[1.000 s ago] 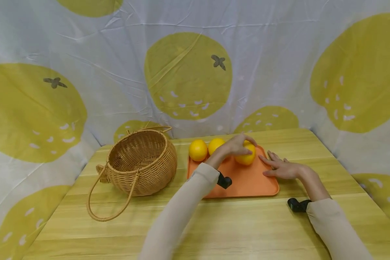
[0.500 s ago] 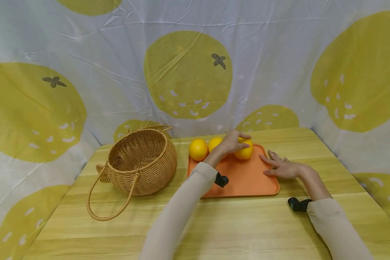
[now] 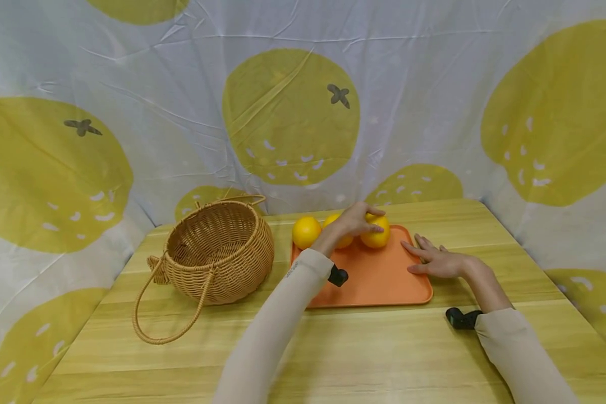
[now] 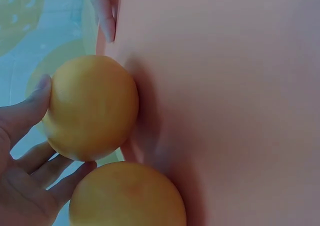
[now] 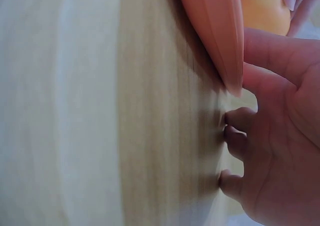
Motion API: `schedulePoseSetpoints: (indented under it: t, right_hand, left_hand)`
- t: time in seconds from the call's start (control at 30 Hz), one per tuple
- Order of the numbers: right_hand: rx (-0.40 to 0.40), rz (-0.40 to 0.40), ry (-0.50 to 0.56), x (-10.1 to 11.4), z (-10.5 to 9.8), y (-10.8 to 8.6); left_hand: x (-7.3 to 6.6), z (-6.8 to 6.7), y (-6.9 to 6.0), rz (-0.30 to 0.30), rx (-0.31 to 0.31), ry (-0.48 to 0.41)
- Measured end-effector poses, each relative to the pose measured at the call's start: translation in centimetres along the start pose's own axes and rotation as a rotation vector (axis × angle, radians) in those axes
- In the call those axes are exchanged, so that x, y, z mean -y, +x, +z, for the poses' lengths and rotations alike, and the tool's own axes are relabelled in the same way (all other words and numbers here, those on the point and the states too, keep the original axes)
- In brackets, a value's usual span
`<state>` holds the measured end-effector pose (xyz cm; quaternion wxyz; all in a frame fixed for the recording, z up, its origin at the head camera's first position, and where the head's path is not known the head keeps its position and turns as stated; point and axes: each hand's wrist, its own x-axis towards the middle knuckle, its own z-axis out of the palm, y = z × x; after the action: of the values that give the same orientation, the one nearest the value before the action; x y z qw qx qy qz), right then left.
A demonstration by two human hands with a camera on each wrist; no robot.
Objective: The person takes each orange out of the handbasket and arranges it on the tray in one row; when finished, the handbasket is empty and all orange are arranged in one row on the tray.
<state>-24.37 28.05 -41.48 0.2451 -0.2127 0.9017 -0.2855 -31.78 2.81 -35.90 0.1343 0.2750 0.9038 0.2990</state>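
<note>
My left hand (image 3: 356, 220) grips an orange (image 3: 375, 232) at the back of a flat orange-coloured tray (image 3: 384, 278). In the left wrist view thumb and fingers lie around this fruit, close beside a second orange (image 4: 127, 198). Whether the gripped one touches the tray surface cannot be made out. Farther left on the tray sits another orange (image 3: 306, 233); the middle one is partly covered by my left hand. My right hand (image 3: 436, 262) has its fingers spread at the tray's right edge, some touching the rim and others on the table, as the right wrist view shows.
A round wicker basket (image 3: 242, 275) stands left of the tray, its opening facing up and one handle (image 3: 169, 339) hanging down toward the front. The wooden table (image 3: 363, 353) ends at a fruit-printed cloth (image 3: 414, 112) behind and at the sides.
My left hand has shifted left and slightly back with its orange, closer to the middle orange. The right hand keeps its place at the tray edge.
</note>
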Motion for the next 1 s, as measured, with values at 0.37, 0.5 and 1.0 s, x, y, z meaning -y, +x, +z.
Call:
schedulePoseSetpoints:
  t: [0.37, 0.5, 1.0]
  right_hand:
    - [0.009, 0.003, -0.004, 1.0, -0.2, -0.2]
    - [0.003, 0.007, -0.012, 1.0, -0.2, -0.3]
    - [0.013, 0.004, 0.003, 1.0, -0.2, -0.3]
  left_hand:
    - [1.0, -1.5, -0.1, 0.039, 0.044, 0.013]
    - [1.2, -1.9, 0.1, 0.057, 0.078, 0.016]
    - [1.8, -2.3, 0.2, 0.095, 0.086, 0.004]
